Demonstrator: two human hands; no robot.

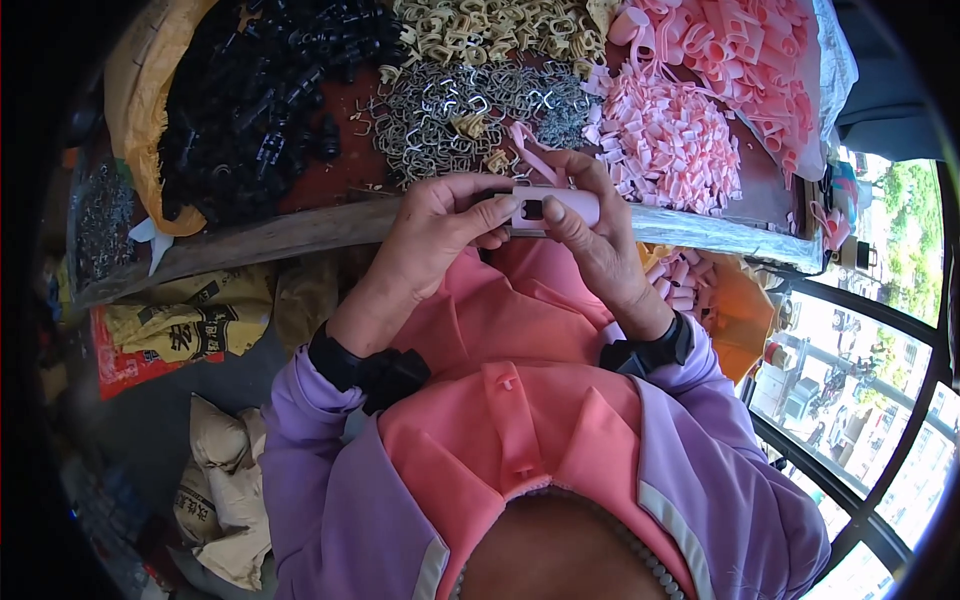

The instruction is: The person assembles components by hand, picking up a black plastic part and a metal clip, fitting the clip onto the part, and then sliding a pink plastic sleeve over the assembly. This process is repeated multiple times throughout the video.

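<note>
"Tube (583, 207) of pale pink, with a dark slot in its upper face: where was it?"

"In front of the person, by the near edge of the bench (300, 232), lying crosswise between the left hand (437, 226) and the right hand (606, 235)."

"How were they set?"

"Both were curled nearly closed. The left pinched the tube's left end, thumb on top and fingers bent beneath. The right had hold of the other end, its thumb laid beside the slot and its fingers wrapped round the far side."

"Anything else in the grip?"

"A dark piece (494, 193) showed at the left thumb; too little of it could be seen to tell what it was. A pink strip (529, 152) rose just beyond the tube, and I couldn't tell whether the right fingers had it."

"And on the bench?"

"Heaps. Black parts (255, 120) lay at the left beside an orange sack (140, 110), metal rings (425, 125) in the middle, with cream clips (490, 30) behind them. Small pink pieces (668, 140) were piled to the right, and bigger pink tubes (745, 60) lay beyond those."

"Below it?"

"A yellow bag (180, 318), over on the left."
</note>
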